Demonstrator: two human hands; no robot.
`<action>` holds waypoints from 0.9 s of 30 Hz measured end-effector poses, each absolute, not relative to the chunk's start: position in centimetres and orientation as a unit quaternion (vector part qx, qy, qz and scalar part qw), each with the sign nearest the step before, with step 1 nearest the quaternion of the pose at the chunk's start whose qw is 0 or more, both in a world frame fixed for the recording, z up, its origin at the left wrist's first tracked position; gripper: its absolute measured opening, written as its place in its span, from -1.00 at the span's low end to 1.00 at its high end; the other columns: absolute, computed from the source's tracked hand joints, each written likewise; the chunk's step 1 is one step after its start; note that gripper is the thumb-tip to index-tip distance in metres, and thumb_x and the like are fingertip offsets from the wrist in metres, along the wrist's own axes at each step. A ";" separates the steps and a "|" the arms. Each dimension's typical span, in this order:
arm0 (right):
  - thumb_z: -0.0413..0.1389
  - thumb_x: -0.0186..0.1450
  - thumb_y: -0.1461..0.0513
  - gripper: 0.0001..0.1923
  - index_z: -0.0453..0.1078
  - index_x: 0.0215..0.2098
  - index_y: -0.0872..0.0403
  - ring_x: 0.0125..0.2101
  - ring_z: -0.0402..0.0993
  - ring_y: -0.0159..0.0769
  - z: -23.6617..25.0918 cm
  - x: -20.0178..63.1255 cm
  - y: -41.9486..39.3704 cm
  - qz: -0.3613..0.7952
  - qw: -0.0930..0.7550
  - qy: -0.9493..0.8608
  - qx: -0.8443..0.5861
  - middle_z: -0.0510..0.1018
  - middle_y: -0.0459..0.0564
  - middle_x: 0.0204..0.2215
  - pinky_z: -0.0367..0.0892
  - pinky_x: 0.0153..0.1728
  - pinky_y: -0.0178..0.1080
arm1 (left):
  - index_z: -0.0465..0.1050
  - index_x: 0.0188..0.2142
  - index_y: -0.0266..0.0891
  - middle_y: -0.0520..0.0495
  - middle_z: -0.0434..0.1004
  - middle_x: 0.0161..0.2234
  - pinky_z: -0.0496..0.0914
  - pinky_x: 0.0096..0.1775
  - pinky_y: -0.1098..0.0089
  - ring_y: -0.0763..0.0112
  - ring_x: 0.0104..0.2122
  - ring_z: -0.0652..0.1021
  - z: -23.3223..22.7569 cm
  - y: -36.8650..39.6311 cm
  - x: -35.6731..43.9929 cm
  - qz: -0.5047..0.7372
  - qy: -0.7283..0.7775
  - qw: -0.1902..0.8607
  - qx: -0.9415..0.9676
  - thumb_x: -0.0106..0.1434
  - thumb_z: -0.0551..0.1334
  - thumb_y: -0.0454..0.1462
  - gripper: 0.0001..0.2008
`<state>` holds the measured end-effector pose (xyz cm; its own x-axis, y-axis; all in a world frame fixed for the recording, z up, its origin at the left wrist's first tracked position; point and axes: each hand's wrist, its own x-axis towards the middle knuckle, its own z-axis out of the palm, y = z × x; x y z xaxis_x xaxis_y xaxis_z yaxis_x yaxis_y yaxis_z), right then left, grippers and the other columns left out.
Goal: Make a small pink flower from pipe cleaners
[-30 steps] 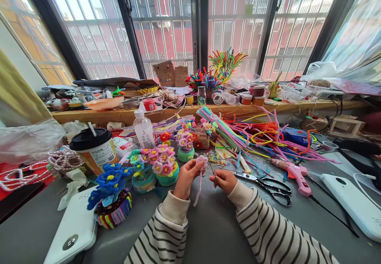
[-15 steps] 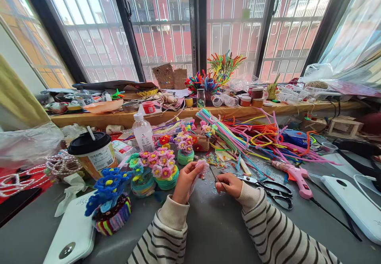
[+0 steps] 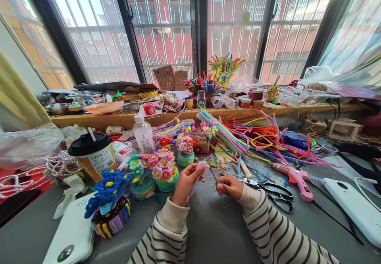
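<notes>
- Left hand (image 3: 185, 184): fingers curled around a small pink pipe-cleaner flower (image 3: 203, 167), pinched at the fingertips, raised a little off the grey table (image 3: 214, 232).
- Right hand (image 3: 229, 186): closed in a pinch on a thin dark tool (image 3: 214, 176) (tweezers or pick, cannot tell which); its tip points toward 11 o'clock, at the flower.
- Flower sits just at 10 o'clock of the right hand, near table centre.
- Scissors (image 3: 272, 194) lie flat at 3 o'clock of the right hand, just beside it.
- Pink glue gun (image 3: 296, 178) beyond the scissors, at 2 o'clock.
- Finished flower pot, pink blooms (image 3: 163, 168), at 10 o'clock of the left hand, near.
- Blue flower pot (image 3: 109, 200) at 9 o'clock, well apart.
- Loose pipe cleaners pile (image 3: 253, 137) at 1 o'clock.
- Lidded cup (image 3: 93, 153) far at 10 o'clock.
</notes>
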<state>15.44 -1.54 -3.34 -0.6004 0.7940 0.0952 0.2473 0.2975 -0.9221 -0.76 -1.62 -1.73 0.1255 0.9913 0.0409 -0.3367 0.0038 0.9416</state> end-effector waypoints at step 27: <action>-0.02 -0.03 -0.02 -0.63 0.21 -0.68 0.13 -0.69 -0.02 -0.51 -4.7 15.8 -0.4 0.315 0.495 -0.603 -0.541 0.13 -0.17 -0.75 -0.05 -0.67 -0.39 | 0.35 -0.35 -0.25 -0.01 0.42 -0.51 0.27 -0.39 0.46 0.49 -0.51 0.39 -0.4 -3.3 0.1 0.513 0.409 0.330 0.679 -0.04 0.15 -0.21 -0.76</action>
<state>15.75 -0.35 -4.70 0.0746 0.9639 0.2557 0.3406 0.2164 -0.9150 0.15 -3.33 -0.42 0.1398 0.8938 0.4262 0.2165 -0.4476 0.8676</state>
